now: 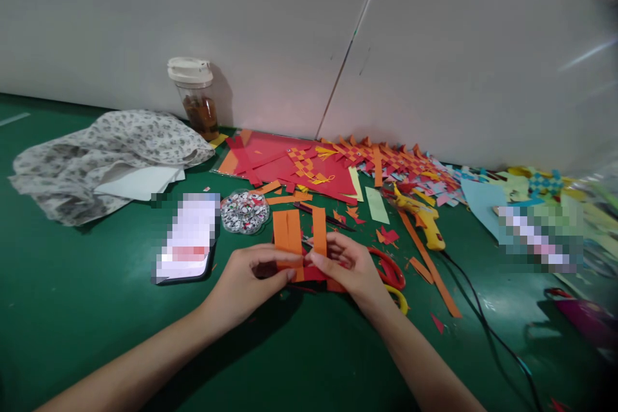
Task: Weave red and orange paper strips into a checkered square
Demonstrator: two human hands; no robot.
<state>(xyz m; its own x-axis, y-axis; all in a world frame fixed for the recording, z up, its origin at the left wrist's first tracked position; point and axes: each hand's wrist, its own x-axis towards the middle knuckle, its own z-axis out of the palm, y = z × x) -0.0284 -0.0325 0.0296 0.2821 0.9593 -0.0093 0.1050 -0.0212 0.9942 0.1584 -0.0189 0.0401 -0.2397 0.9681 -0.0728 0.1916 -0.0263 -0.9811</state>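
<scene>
Between my two hands are orange paper strips (288, 232) standing upright, with red paper (315, 273) crossing them low down. My left hand (255, 275) is closed on the left-hand strips, thumb in front and fingers behind. Another upright orange strip (319, 228) is pinched by my right hand (350, 270) between thumb and fingers. Just beyond my right hand lie scissors with a red handle (396, 269) and a yellow-handled pair (400, 299), both partly hidden. Whether the strips are woven together I cannot tell.
Left of my hands are a phone (188, 238) and a round clear case of googly eyes (245, 211). A lidded cup (196, 100) and patterned cloth (111, 154) stand farther back. Woven paper fish (391, 158) lie along the wall. A yellow glue gun (425, 219) trails its cord at right.
</scene>
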